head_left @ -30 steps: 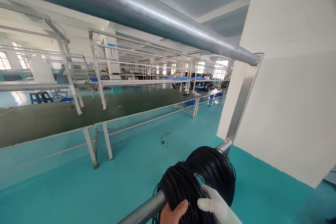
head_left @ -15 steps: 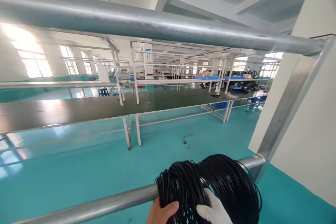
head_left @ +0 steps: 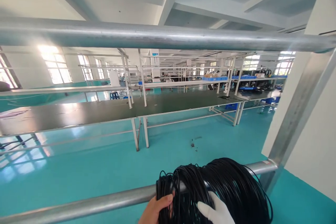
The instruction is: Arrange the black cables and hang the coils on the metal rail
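Thick bundles of black cable hang over the lower metal rail at the bottom of the view. My left hand, bare, is closed round the leftmost strands, its thumb laid across their front. In a white glove, my right hand is closed on the middle bundle of black cable, just right of my left hand. Its fingers behind the strands are hidden. The lower ends of the cable run out of view.
An upper metal rail crosses in front of me, joined to a slanted metal post beside a white pillar. Beyond stands a long dark-topped workbench with blue trays on its shelf. Small debris lies on the green floor.
My left hand has shifted slightly left with the strands at the left end, which spread a little from the middle bundle. My right hand stays on the cable. The camera view has tilted slightly.
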The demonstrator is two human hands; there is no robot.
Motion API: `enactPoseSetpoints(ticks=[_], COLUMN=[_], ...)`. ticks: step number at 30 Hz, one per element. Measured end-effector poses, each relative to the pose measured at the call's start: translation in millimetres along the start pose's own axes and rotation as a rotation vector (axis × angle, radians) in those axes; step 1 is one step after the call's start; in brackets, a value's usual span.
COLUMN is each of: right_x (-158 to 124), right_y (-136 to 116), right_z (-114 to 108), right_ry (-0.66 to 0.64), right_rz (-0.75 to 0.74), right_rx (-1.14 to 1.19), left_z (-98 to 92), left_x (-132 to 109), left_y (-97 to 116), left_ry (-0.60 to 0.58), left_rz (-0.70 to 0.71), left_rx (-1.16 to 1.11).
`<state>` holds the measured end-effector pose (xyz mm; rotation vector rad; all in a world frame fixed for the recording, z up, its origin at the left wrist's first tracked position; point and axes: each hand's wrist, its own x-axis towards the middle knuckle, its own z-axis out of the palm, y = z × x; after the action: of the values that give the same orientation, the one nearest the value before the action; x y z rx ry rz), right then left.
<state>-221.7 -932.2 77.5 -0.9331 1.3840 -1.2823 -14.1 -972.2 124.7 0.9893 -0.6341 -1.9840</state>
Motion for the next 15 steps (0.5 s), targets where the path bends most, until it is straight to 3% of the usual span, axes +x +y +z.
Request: enactPoseSetpoints(ticks=[8,12,15], right_x=[-20.2,-22.2,-19.4], right_y=[-26.6,-32.5,-28.8], right_z=[24.3,25.2,23.7], right_ry=[0.171,0.116,0.143], right_rz=[0.028,0.012,-0.013], right_rx=[0.027,0.08,0.024], left_z=[5.0,2.2,-5.3], left_x=[10.5,8.6,6.9], left_y=[-8.5,-8.8,-3.6], left_ry=[-0.188,-0.156,-0.107], left_rz=[-0.094,-0.134,-0.151], left_rx=[-0.037,-0.061,-0.035])
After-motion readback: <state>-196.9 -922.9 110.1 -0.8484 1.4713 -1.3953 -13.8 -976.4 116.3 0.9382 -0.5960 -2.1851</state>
